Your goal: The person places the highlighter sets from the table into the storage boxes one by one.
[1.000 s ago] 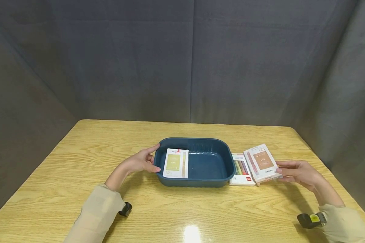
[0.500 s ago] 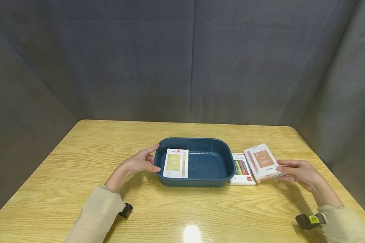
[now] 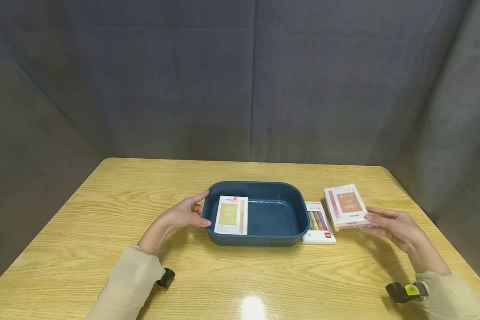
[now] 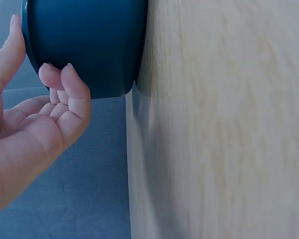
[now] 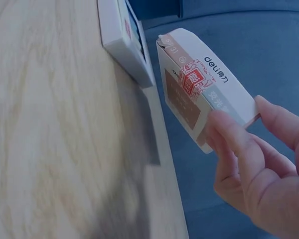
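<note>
My left hand (image 3: 186,214) holds the left end of a dark blue plastic basin (image 3: 258,240), thumb and index finger at its rim; in the left wrist view the other fingers curl by its outer wall (image 4: 89,45). In the basin's left part lies a white box with a yellow-green panel (image 3: 229,214). My right hand (image 3: 394,227) pinches the near right corner of a white highlighter box (image 3: 346,205) with a brown-orange panel. That box is tilted and raised off the table, as the right wrist view shows (image 5: 199,84).
A flat white pack with a window showing coloured sticks (image 3: 320,226) lies on the wooden table (image 3: 240,275), against the basin's right side. Grey cloth (image 3: 248,89) hangs behind the table and at both sides.
My right hand has lifted the highlighter box, shifting it slightly back and right, away from the windowed pack. The left hand and the basin have not moved.
</note>
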